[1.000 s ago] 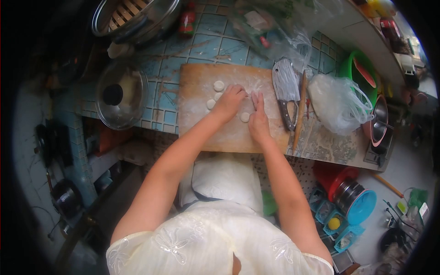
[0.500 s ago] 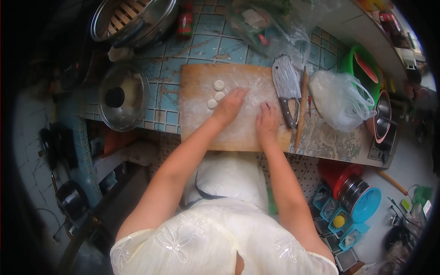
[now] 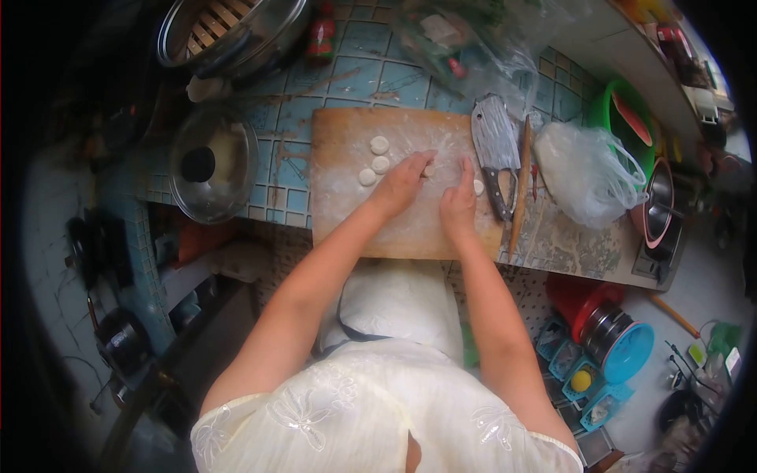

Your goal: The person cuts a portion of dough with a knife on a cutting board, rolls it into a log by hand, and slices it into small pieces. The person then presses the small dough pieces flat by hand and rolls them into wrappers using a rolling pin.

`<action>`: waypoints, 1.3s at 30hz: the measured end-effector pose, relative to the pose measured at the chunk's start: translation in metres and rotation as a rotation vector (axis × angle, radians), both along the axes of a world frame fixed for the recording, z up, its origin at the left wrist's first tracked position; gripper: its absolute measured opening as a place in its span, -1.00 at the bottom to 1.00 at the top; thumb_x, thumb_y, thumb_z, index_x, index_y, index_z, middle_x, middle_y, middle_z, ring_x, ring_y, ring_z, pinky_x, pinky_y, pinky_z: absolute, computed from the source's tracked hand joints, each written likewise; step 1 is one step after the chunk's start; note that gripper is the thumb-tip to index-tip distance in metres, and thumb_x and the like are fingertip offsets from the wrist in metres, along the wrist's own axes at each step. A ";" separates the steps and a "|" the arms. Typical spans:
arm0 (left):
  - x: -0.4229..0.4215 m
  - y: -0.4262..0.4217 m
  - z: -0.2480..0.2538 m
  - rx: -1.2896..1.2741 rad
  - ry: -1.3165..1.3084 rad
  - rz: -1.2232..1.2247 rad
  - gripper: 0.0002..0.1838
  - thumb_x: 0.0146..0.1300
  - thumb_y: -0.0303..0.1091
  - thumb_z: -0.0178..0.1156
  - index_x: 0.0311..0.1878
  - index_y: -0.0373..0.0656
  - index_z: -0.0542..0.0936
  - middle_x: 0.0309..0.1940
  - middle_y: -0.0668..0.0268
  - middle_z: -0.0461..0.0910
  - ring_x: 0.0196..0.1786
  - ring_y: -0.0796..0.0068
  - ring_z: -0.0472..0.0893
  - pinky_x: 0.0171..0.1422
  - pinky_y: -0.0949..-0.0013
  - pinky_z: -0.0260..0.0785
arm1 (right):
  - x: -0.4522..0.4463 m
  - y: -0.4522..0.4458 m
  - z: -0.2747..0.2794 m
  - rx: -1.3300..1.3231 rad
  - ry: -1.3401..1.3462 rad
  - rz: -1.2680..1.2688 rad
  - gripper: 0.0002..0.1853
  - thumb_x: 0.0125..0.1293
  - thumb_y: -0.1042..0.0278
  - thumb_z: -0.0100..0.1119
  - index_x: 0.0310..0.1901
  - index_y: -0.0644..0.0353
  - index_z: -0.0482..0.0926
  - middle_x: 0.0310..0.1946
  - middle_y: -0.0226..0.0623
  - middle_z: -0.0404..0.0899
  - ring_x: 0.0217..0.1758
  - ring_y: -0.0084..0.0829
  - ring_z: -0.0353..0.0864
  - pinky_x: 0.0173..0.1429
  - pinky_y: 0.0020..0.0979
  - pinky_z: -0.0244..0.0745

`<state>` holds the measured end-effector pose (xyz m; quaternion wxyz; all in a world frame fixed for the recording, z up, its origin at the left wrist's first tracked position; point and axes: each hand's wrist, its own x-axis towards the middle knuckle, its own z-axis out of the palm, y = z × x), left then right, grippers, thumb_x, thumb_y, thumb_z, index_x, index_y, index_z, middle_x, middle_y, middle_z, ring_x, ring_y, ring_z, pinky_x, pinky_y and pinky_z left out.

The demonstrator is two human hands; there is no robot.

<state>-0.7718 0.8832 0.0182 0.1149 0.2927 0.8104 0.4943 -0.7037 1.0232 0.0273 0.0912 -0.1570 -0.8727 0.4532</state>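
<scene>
- We see the left hand low over the floured wooden board, its fingers drawn close together and pointing forward.
- At its fingertips we make out 1 pale dough piece, partly hidden; we cannot tell whether the fingers are clamped on it.
- We find the right hand just across from it, the 2 hands apart, with a finger stretched forward; we cannot tell whether anything is held underneath.
- Just right of that hand we spot 1 more dough round, on the board near its right edge.
- On the left part of the board we count 3 dough rounds, lying near one another beyond the left wrist.
- Along the board's right edge we have a cleaver, handle towards us, and just beside it a wooden rolling pin.
- Further right we see a knotted plastic bag with something pale inside.
- Left of the board, on the blue-tiled tabletop, we see a glass lid with a dark knob.
</scene>
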 end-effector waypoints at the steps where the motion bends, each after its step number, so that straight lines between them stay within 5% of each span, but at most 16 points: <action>1: 0.001 0.000 0.003 0.043 -0.048 0.003 -0.35 0.02 -0.74 0.14 0.25 -0.19 0.31 -0.05 0.09 0.52 0.06 0.11 0.55 0.08 0.24 0.44 | -0.004 0.002 -0.001 0.039 0.015 0.042 -0.30 0.11 0.72 -0.21 0.38 0.30 0.09 0.29 0.18 0.26 0.34 0.11 0.28 0.34 -0.14 0.26; 8: 0.003 -0.004 0.012 0.033 -0.039 0.039 -0.32 0.02 -0.75 0.14 0.27 -0.19 0.28 0.16 0.03 0.38 0.18 0.09 0.47 0.14 0.21 0.42 | -0.075 -0.006 -0.013 0.105 0.040 0.127 -0.43 0.31 0.43 -0.11 0.36 0.30 0.15 0.34 0.08 0.22 0.43 0.04 0.15 0.45 -0.10 0.07; 10: 0.008 -0.015 0.022 -0.016 0.181 0.328 -0.36 0.05 -0.74 0.12 0.26 -0.21 0.28 0.23 0.02 0.29 0.26 0.05 0.38 0.19 0.22 0.38 | -0.086 -0.018 -0.022 0.322 0.014 0.155 -0.43 0.37 0.26 -0.09 0.38 0.21 0.16 0.41 -0.01 0.11 0.50 -0.03 0.00 0.50 0.02 -0.13; 13: 0.009 -0.030 0.026 0.116 0.039 0.534 -0.42 0.07 -0.70 0.07 0.23 -0.26 0.30 0.19 0.00 0.27 0.28 -0.04 0.29 0.37 0.14 0.19 | -0.083 -0.029 -0.019 0.670 -0.116 0.268 -0.42 0.38 0.14 -0.08 0.40 0.08 0.16 0.46 -0.09 0.00 0.53 -0.08 -0.08 0.49 0.13 -0.21; 17: 0.006 -0.028 0.031 0.112 0.072 0.588 -0.47 0.12 -0.69 0.02 0.22 -0.26 0.33 0.19 0.03 0.28 0.23 0.03 0.37 0.31 0.21 0.26 | -0.089 -0.027 -0.015 0.700 -0.130 0.280 -0.40 0.39 0.08 -0.12 0.43 0.00 0.11 0.50 -0.15 -0.09 0.55 -0.09 -0.15 0.50 0.17 -0.30; 20: 0.011 -0.022 0.018 0.267 -0.198 0.505 -0.54 0.19 -0.63 0.02 0.20 -0.24 0.36 0.18 0.08 0.31 0.20 0.16 0.42 0.25 0.23 0.32 | -0.090 -0.014 -0.029 0.221 -0.216 0.232 -0.33 0.45 -0.10 -0.27 0.49 0.01 -0.04 0.53 -0.16 -0.19 0.59 -0.17 -0.26 0.55 -0.02 -0.41; 22: 0.011 -0.019 0.009 0.381 -0.468 0.187 -0.61 0.26 -0.55 0.04 0.17 -0.22 0.38 0.13 0.19 0.36 0.17 0.30 0.46 0.19 0.31 0.37 | -0.078 -0.008 -0.016 -0.337 -0.144 0.124 -0.30 0.45 -0.16 -0.32 0.49 0.03 -0.08 0.53 -0.15 -0.22 0.59 -0.19 -0.30 0.55 -0.09 -0.44; 24: 0.017 -0.008 0.022 0.506 -0.625 0.178 -0.67 0.30 -0.49 0.05 0.14 -0.22 0.40 0.08 0.25 0.39 0.14 0.39 0.46 0.21 0.34 0.33 | -0.070 -0.010 0.005 -0.749 -0.119 0.044 -0.26 0.44 -0.21 -0.38 0.49 0.05 -0.12 0.53 -0.13 -0.24 0.59 -0.21 -0.34 0.55 -0.15 -0.46; 25: 0.022 -0.003 0.027 0.622 -0.799 0.161 -0.71 0.34 -0.43 0.07 0.11 -0.22 0.41 0.04 0.30 0.43 0.11 0.49 0.45 0.23 0.38 0.29 | -0.066 -0.013 0.013 -0.834 -0.118 0.032 -0.24 0.44 -0.24 -0.40 0.50 0.07 -0.14 0.53 -0.13 -0.25 0.60 -0.22 -0.36 0.55 -0.19 -0.48; 28: 0.029 -0.002 0.019 0.568 -0.736 0.117 -0.76 0.34 -0.42 0.08 0.05 -0.19 0.42 -0.01 0.35 0.44 0.03 0.54 0.46 0.15 0.43 0.31 | -0.061 -0.020 0.029 -0.913 -0.118 0.023 -0.18 0.43 -0.33 -0.48 0.50 0.10 -0.20 0.53 -0.11 -0.28 0.60 -0.26 -0.41 0.55 -0.29 -0.52; 32: 0.020 -0.005 0.011 0.537 -0.740 -0.028 -0.78 0.34 -0.41 0.11 0.02 -0.16 0.41 -0.08 0.42 0.46 -0.03 0.57 0.45 0.02 0.42 0.35 | -0.054 -0.019 0.030 -0.887 -0.074 -0.047 -0.22 0.45 -0.29 -0.42 0.49 0.13 -0.10 0.52 -0.10 -0.18 0.59 -0.21 -0.25 0.56 -0.27 -0.36; 35: 0.005 -0.002 0.026 0.392 -0.876 0.137 -0.81 0.27 -0.45 0.15 -0.07 -0.18 0.47 -0.15 0.28 0.52 -0.03 0.40 0.53 0.02 0.34 0.38 | -0.046 0.007 -0.007 -0.894 0.072 -0.310 -0.33 0.49 -0.14 -0.33 0.43 0.19 0.09 0.44 -0.03 0.08 0.51 -0.15 0.02 0.52 -0.26 -0.10; 37: -0.002 -0.002 0.026 -0.143 -0.321 0.187 -0.79 0.21 -0.49 0.15 -0.08 -0.21 0.48 -0.13 0.13 0.51 -0.02 0.19 0.52 0.06 0.26 0.37 | -0.041 0.016 -0.012 -0.481 0.024 -0.323 -0.47 0.51 0.06 -0.24 0.28 0.33 0.31 0.35 0.00 0.26 0.44 -0.22 0.20 0.44 -0.24 0.11; 39: -0.003 -0.006 0.025 -0.140 -0.189 0.246 -0.78 0.19 -0.52 0.14 -0.08 -0.21 0.49 -0.12 0.08 0.50 0.00 0.11 0.50 0.08 0.21 0.35 | -0.040 0.015 -0.008 -0.362 -0.028 -0.243 -0.51 0.49 0.13 -0.21 0.27 0.32 0.33 0.33 0.00 0.28 0.44 -0.18 0.19 0.45 -0.21 0.08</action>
